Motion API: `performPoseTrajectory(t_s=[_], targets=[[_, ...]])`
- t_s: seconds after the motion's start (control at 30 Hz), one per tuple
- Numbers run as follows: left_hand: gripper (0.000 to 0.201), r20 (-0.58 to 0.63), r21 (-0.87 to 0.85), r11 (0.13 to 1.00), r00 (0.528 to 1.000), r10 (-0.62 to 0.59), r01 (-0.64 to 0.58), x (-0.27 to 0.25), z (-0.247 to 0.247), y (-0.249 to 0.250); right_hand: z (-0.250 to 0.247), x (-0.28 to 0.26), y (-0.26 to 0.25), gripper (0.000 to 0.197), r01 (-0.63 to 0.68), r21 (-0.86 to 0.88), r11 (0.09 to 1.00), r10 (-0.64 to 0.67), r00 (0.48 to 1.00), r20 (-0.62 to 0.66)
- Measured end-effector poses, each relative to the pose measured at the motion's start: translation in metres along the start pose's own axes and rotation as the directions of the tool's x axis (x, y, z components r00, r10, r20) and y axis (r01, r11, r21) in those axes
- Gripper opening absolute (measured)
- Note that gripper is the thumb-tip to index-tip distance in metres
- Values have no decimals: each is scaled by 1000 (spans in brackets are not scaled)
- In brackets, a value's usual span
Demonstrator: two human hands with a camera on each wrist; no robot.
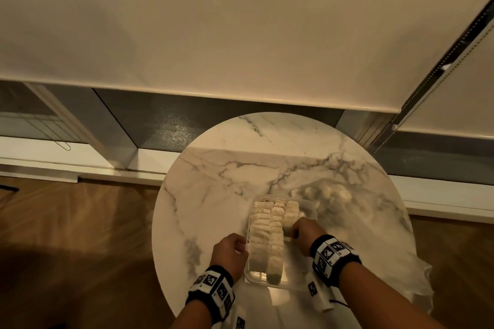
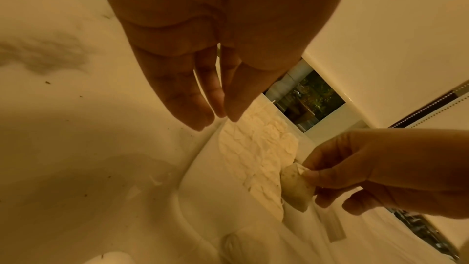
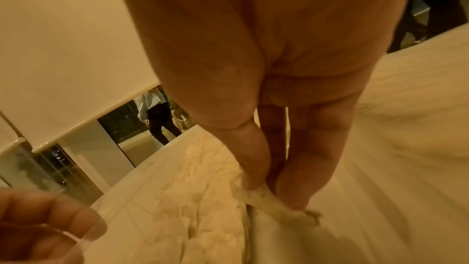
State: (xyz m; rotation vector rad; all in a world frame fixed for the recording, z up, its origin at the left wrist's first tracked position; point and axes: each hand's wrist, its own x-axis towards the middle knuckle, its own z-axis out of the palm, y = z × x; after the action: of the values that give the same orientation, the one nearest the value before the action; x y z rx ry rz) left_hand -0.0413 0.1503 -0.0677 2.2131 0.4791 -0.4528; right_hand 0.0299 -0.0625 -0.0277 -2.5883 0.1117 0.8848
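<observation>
**A:** Why is the left hand (image 1: 230, 250) sitting at the side of the tray (image 1: 267, 285)?

**B:** It's acting as a brace, I'd say. The tray is thin clear plastic lying on the table (image 1: 240, 168), and it would likely be sliding while a bag is being handled. The fingers (image 2: 193, 97) are lying fairly straight with their tips at the left rim. I cannot tell whether they are nipping that rim.

**A:** And the right hand (image 1: 304, 235)?

**B:** It's pinching one bag (image 2: 296, 186) by its top edge, between thumb and fingertips. That bag is hanging tilted at the near end of the right row, over the tray.

**A:** Why by the top edge?

**B:** The bags (image 1: 267, 230) are standing packed in three rows, so only their tops are offering a hold. I'm not able to say whether this one is going in or coming out.
</observation>
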Motion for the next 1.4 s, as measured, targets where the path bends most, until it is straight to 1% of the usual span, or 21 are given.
performPoseTrajectory(t_s=[0.1,0.13,0.2,0.3,0.37,0.47,0.6,0.77,0.9,0.93,1.03,1.13,1.17,1.27,1.3,1.4], targets=[[18,10,-1,1000,1000,-6,6,1,0,-1,-5,10,-7,10,7,-11,1000,-7,999,-35],[18,14,-1,1000,1000,-4,4,1,0,-1,-6,13,-10,16,4,-24,1000,-5,998,-60],[19,25,-2,1000,1000,-1,1,1,0,-1,-9,17,-15,17,-18,-43,999,13,994,-108],[20,33,-9,1000,999,2,-2,3,-1,0,-7,25,-14,23,-66,-16,998,63,988,-143],[20,38,-10,1000,999,9,-8,3,-2,1,-4,30,-11,22,-78,4,997,77,986,-149],[20,45,-10,1000,999,18,-17,4,-3,1,0,36,-5,16,-90,45,995,94,988,-120],[21,58,-17,1000,998,12,-11,4,-4,-1,3,42,-1,14,-119,88,989,126,989,-75],[22,59,-12,1000,998,20,-19,4,-5,-1,7,49,3,10,-148,175,973,174,975,-142],[23,52,3,1000,998,23,-23,4,-5,-1,14,50,5,18,-163,181,970,194,966,-170],[23,52,6,1000,998,24,-24,4,-6,-1,15,50,5,17,-166,172,971,195,966,-171],[24,59,16,999,998,32,-33,5,-6,-1,17,46,4,5,-183,179,967,218,954,-205],[24,68,25,999,997,38,-40,5,-7,-3,18,43,3,5,-200,235,951,252,943,-219],[24,70,28,999,997,41,-43,5,-7,-3,20,44,4,8,-207,242,948,261,941,-216],[23,84,33,998,996,42,-45,6,-7,-3,25,46,6,40,-235,266,935,289,940,-182],[22,86,35,998,995,42,-46,6,-7,-3,27,47,7,45,-243,278,929,296,940,-171],[21,105,43,998,994,42,-47,6,-7,-3,26,46,6,43,-297,281,913,345,929,-138]])
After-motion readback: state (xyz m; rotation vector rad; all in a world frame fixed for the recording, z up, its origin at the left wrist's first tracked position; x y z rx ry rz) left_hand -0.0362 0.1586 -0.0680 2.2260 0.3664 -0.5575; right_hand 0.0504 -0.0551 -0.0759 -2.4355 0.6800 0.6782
